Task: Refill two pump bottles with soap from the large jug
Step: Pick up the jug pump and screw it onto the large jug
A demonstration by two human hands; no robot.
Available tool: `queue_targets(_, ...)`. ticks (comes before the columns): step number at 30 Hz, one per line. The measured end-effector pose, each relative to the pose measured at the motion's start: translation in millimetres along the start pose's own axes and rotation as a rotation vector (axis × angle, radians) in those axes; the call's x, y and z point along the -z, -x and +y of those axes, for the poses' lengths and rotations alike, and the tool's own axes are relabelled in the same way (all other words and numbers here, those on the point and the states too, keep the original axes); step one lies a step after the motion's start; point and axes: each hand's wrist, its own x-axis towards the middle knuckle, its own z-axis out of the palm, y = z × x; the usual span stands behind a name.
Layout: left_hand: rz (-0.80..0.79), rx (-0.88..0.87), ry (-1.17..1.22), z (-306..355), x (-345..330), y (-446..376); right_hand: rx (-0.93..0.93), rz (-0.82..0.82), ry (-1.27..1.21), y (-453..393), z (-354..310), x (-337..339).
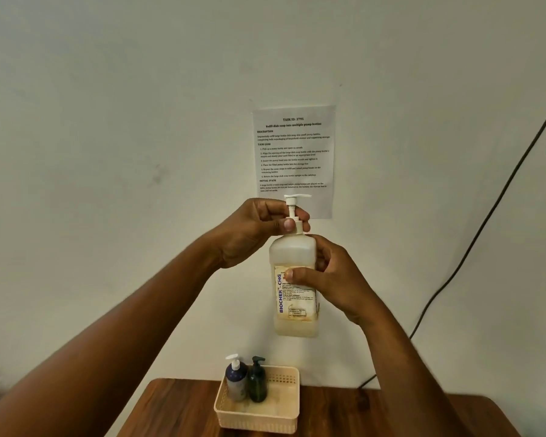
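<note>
Translucent plastic, the large jug (pixel 293 279) hangs upright in the air before the wall, the right hand (pixel 338 279) wrapped around its labelled body and the left hand (pixel 252 231) pinching its white pump collar. Below, two pump bottles (pixel 246 380) stand side by side in a cream basket (pixel 284 417) on the wooden table (pixel 177 411).

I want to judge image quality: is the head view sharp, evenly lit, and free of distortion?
Head view: soft, warm light, corners darker; the large bottle is readable, the wall sheet small and slightly blurred; wide-angle stretch on the forearms; no strong glare.

Staged test room — task sheet (pixel 293 159) taped on bare wall (pixel 108 121), small wooden table (pixel 177 408).
</note>
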Motion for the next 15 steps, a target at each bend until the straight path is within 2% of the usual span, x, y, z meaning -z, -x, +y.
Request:
queue_targets(8, 0.384, 0.038, -0.353, -46, -9, 10, -0.018, 0.121, 0.205, 3, 34, 15)
queue_targets(11, 0.409, 0.104, -0.546, -74, -11, 13, -0.044, 0.145, 0.226, 7, 53, 24)
queue_targets(15, 0.361, 0.135, -0.688, -117, -19, 17, -0.088, 0.171, 0.265, 11, 81, 38)
